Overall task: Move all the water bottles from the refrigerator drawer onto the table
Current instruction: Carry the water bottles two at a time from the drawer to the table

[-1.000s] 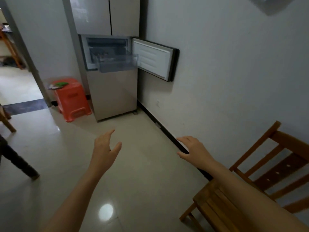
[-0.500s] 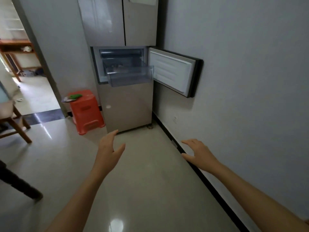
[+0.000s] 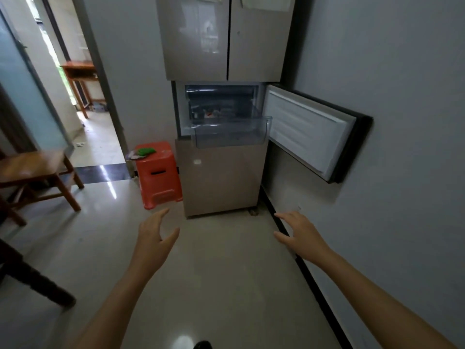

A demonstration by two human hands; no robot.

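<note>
- Tile, glossy and pale, shows behind the fingers (image 3: 157,219) of the left hand (image 3: 153,238). They are straight and lightly spread, the thumb is held apart, and they grip nothing.
- The right hand (image 3: 299,233) is palm down with its fingers (image 3: 284,216) loosely fanned. It too holds nothing, and hangs just beside the dark skirting of the wall.
- Both hands are in mid-air, well apart from each other and from the appliance.
- The refrigerator drawer (image 3: 229,137) is clear plastic and pulled out of the middle compartment. It lies at about 1 o'clock from the left hand and 11 o'clock from the right, higher than both.
- The drawer's long axis runs 9 to 3 o'clock, across the refrigerator (image 3: 221,182) front. Its midline falls between the two hands, so neither looks clearly nearer.
- The water bottles cannot be made out. Blurred shapes with a red mark (image 3: 210,113) sit deep in the compartment, and whether they are bottles, or how they lie, cannot be told.
- The compartment door (image 3: 309,132) swings open at 2 o'clock from the right hand, flat towards the wall.
- An orange stool (image 3: 158,175) stands at 12 o'clock from the left hand, touching the refrigerator's side.
- Judgement: this is the approach step, and a forward and upward reach is needed before any grasp.
</note>
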